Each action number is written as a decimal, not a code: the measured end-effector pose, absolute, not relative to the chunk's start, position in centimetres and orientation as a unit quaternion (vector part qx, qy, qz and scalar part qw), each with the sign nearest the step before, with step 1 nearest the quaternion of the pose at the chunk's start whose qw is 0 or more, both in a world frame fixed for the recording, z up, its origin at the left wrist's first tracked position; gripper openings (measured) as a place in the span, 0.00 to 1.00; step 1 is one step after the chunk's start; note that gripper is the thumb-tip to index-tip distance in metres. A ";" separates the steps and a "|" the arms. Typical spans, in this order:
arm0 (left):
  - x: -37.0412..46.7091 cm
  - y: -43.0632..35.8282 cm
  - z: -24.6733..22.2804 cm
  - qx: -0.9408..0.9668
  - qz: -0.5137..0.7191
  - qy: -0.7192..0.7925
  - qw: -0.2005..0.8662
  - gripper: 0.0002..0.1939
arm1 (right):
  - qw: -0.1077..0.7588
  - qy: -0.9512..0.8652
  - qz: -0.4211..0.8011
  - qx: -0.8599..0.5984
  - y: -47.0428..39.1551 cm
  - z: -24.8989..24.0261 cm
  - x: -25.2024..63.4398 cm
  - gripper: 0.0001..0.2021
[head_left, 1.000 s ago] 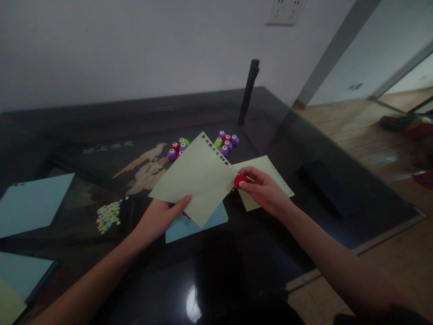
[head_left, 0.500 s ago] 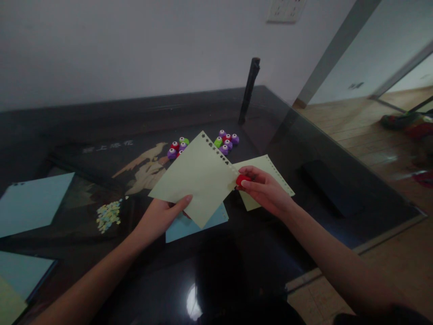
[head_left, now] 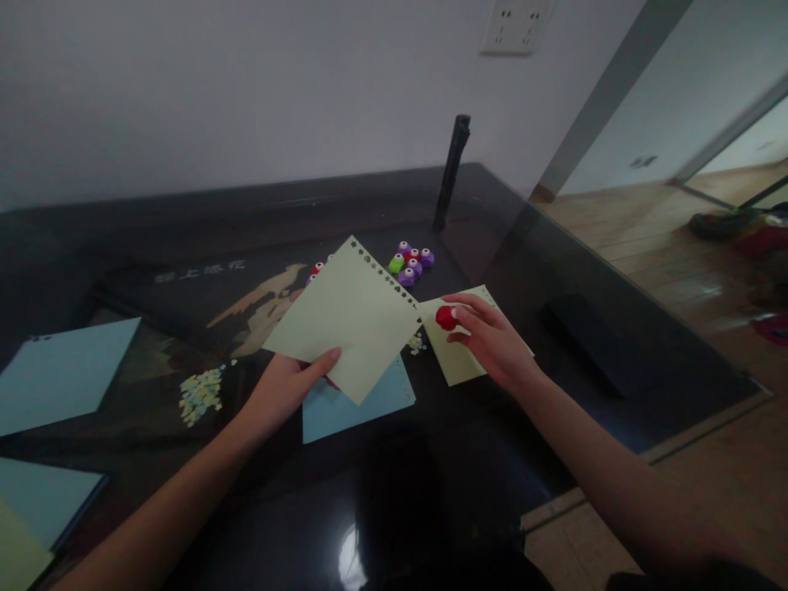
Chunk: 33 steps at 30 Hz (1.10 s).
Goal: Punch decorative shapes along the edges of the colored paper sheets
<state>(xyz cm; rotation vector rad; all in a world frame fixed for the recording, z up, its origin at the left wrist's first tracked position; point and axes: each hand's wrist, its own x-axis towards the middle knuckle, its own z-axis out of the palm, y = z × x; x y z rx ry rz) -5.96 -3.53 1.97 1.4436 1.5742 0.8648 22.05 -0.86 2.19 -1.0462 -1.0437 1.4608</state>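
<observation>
My left hand (head_left: pixel 299 379) pinches a pale green sheet of paper (head_left: pixel 348 320) near its lower corner, thumb on top. Small punched shapes run in a row along the sheet's upper right edge. In my right hand (head_left: pixel 489 336) is a red craft hole punch (head_left: pixel 446 318), held between thumb and fingers just right of the sheet and apart from it. Under the held sheet lies a blue sheet (head_left: pixel 369 410). A second pale green sheet (head_left: pixel 452 361) rests below my right hand. Small paper cutouts (head_left: pixel 417 344) show beside the held sheet's right corner.
Several purple, red and green punches (head_left: pixel 411 264) stand behind the sheet; others are partly hidden by it. A pile of paper cutouts (head_left: pixel 200 396) and blue sheets (head_left: pixel 71 373) lie left. A black post (head_left: pixel 451 172) stands at the back; a dark flat object (head_left: pixel 582 345) lies right.
The red punch has come off the held sheet's right corner and moved slightly right with my right hand. The held sheet has shifted a little left, uncovering cutouts on the table.
</observation>
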 end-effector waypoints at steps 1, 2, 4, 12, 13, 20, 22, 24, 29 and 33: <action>-5.9 -3.5 2.1 0.569 0.349 0.620 0.413 0.21 | 0.509 -0.435 0.601 -0.437 -0.8 2.2 22.1 0.09; -5.8 -3.5 2.3 0.564 0.356 0.616 0.419 0.20 | 0.510 -0.436 0.598 -0.439 -0.7 2.1 22.2 0.09; -5.6 -3.5 2.6 0.557 0.365 0.611 0.428 0.19 | 0.513 -0.434 0.597 -0.439 -0.5 1.9 22.3 0.09; -6.1 -3.0 2.6 0.511 0.398 0.591 0.480 0.18 | 0.538 -0.423 0.592 -0.426 0.3 1.0 22.6 0.14; -6.2 -2.9 2.6 0.507 0.407 0.585 0.484 0.18 | 0.539 -0.428 0.584 -0.431 0.3 1.0 22.6 0.15; -6.6 -2.4 3.3 0.476 0.447 0.565 0.504 0.15 | 0.486 -0.568 0.445 -0.493 2.6 1.4 22.9 0.17; -6.7 -2.4 3.1 0.464 0.458 0.555 0.517 0.15 | 0.442 -0.657 0.295 -0.534 4.5 1.2 23.1 0.15; -6.7 -2.3 2.7 0.455 0.471 0.543 0.526 0.16 | 0.400 -0.692 0.188 -0.571 6.5 0.8 23.1 0.14; -6.7 -2.3 2.1 0.458 0.469 0.524 0.544 0.16 | 0.352 -0.711 0.139 -0.593 9.9 -0.7 22.6 0.09; -6.8 -2.3 2.1 0.466 0.466 0.520 0.543 0.15 | 0.338 -0.720 0.119 -0.594 11.0 -1.3 22.0 0.08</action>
